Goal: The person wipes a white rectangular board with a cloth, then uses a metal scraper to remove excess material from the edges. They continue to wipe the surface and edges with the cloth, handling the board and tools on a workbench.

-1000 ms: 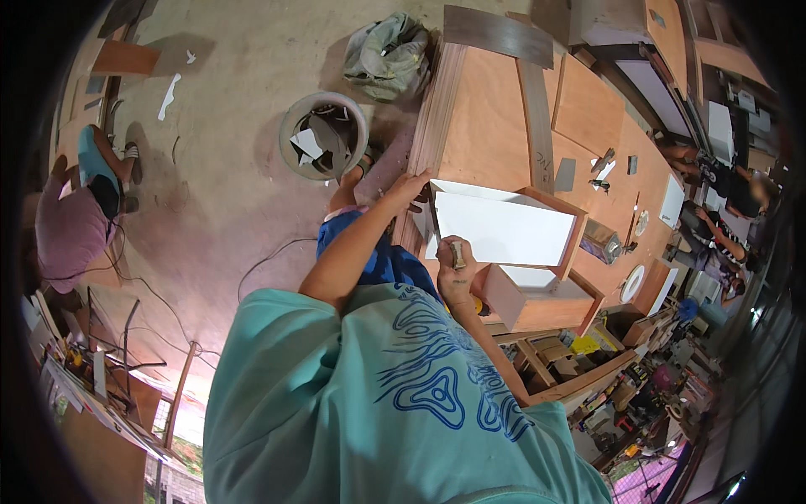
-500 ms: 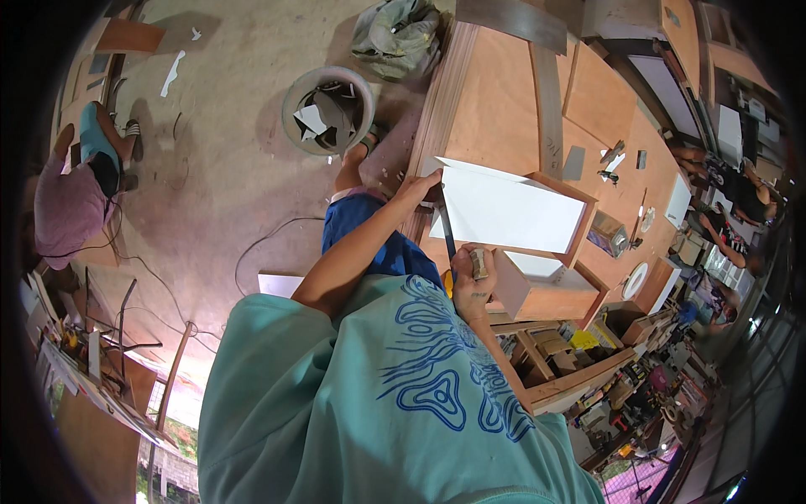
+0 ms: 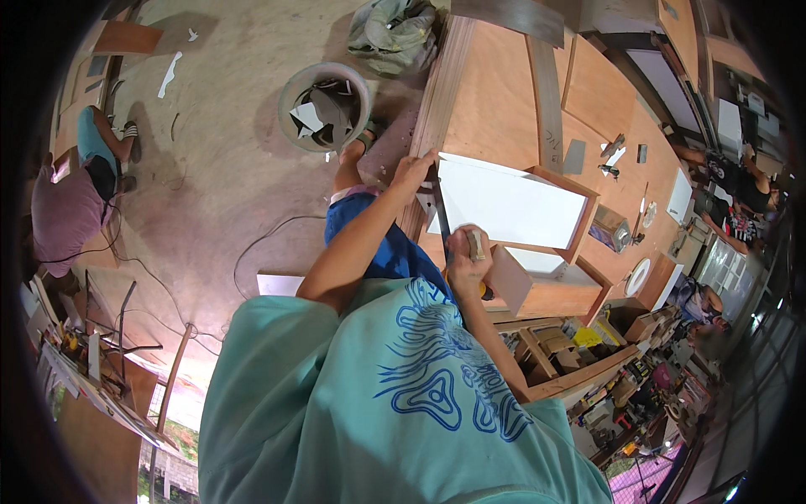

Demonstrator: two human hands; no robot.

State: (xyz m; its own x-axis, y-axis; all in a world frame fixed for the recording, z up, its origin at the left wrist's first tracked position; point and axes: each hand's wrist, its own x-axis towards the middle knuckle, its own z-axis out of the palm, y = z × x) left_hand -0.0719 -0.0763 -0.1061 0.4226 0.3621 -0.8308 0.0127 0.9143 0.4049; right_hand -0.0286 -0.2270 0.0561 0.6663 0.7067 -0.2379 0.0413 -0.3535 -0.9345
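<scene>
A white-lined wooden drawer (image 3: 508, 202) lies on the workbench in front of me, with a dark strip (image 3: 442, 207) along its near left edge. At the far corner of that edge, my left hand (image 3: 414, 171) is closed on the drawer, its fingertips partly hidden. My right hand (image 3: 467, 267) is closed around a small tan block (image 3: 477, 242) at the strip's near end. Whether the block touches the strip I cannot tell. Just right of this hand stands a second, smaller drawer (image 3: 550, 290) with wooden sides.
A bucket of scraps (image 3: 285, 105) and a grey-green sack (image 3: 390, 38) stand on the floor beyond my left hand. Offcuts and small tools lie on the wooden workbench (image 3: 491, 92). A cable (image 3: 252, 244) trails across the floor. Other people are at far left and far right.
My right hand has moved slightly away from me and to the left along the strip, with the tan block turned more upright. My left hand has shifted slightly away at the drawer's corner.
</scene>
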